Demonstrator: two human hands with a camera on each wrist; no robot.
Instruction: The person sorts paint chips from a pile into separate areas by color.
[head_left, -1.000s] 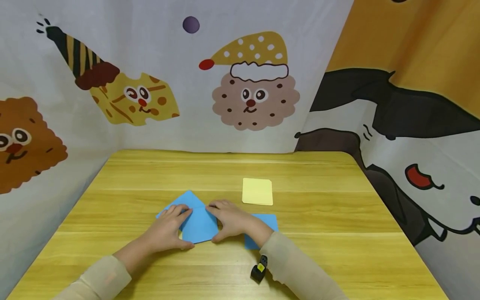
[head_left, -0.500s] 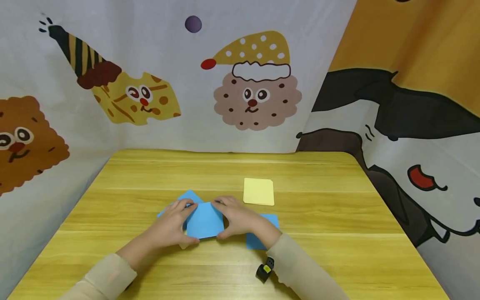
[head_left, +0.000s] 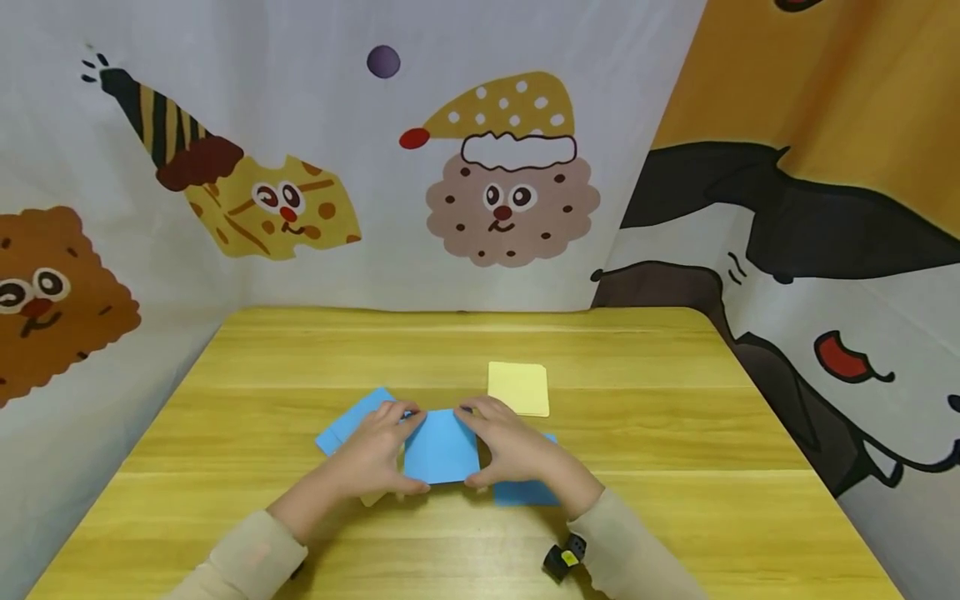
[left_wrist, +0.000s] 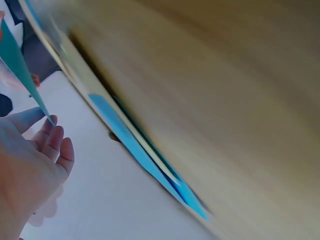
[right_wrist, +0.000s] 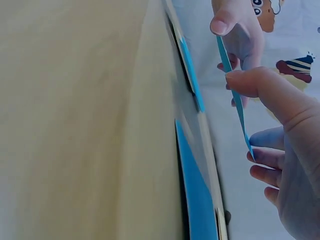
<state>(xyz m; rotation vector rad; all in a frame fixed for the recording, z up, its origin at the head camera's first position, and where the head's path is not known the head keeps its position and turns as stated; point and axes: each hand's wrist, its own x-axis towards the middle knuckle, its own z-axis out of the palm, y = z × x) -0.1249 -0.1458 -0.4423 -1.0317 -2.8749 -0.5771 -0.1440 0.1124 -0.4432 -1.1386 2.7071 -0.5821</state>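
Note:
A blue sheet of paper (head_left: 441,447) is held up between both hands in the head view. My left hand (head_left: 370,454) pinches its left edge, thumb at the near corner and fingers at the far one. On the opposite edge, my right hand (head_left: 517,447) grips it the same way. Seen nearly edge-on in the right wrist view, the sheet (right_wrist: 234,90) hangs above the tabletop. Behind the left hand lies another blue paper (head_left: 356,419), partly covered. A further blue paper (head_left: 525,493) sits under the right forearm, and a pale yellow corner (head_left: 372,498) peeps out below the left hand.
A pale yellow square of paper (head_left: 518,389) lies beyond the right hand on the wooden table (head_left: 675,433). At the right cuff shows a small black device (head_left: 564,558) with a yellow mark. A curtain (head_left: 315,108) with cartoon figures hangs behind the table.
Both hands have carried the blue sheet to the right and lifted it away from the blue paper on the left, which now shows more. The grip looks the same throughout.

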